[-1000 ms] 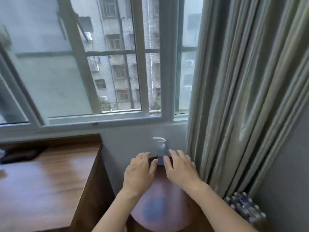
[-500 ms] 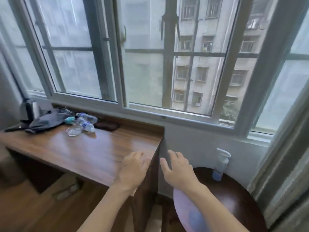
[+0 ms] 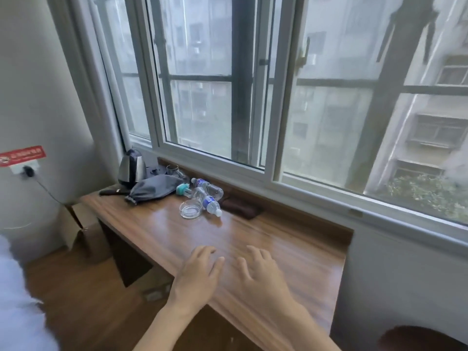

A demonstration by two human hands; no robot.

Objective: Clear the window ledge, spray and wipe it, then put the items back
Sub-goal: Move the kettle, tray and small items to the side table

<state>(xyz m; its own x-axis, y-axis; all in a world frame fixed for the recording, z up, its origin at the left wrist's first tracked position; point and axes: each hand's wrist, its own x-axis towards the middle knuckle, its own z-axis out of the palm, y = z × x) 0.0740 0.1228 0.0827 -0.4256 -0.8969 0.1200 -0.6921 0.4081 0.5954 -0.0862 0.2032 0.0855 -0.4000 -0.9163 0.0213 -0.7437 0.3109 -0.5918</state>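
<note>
Wooden ledge [image 3: 253, 239] under the window [image 3: 228, 97] is not yet cleared, so the task looks to be at its very start: nothing appears sprayed or wiped, and every item sits where it would have to be lifted from. Taking the kettle [image 3: 131, 168] at the far left end of the ledge as the marker, a grey cloth bag [image 3: 152, 188] lies just in front of and to the right of it, a teal object [image 3: 183, 190] sits further right, then two plastic bottles [image 3: 209, 195] lying on their sides, with a glass ashtray [image 3: 190, 210] just in front of them and a dark brown pouch [image 3: 239, 209] beyond them against the back edge. No spray bottle or wiping cloth shows here.

Both hands hover over the near edge of the ledge, well apart from the kettle and the clutter. Left hand [image 3: 197, 272] has relaxed, spread fingers and holds nothing; right hand [image 3: 260, 272] is likewise loose and empty. Whether either palm touches the wood cannot be told.
</note>
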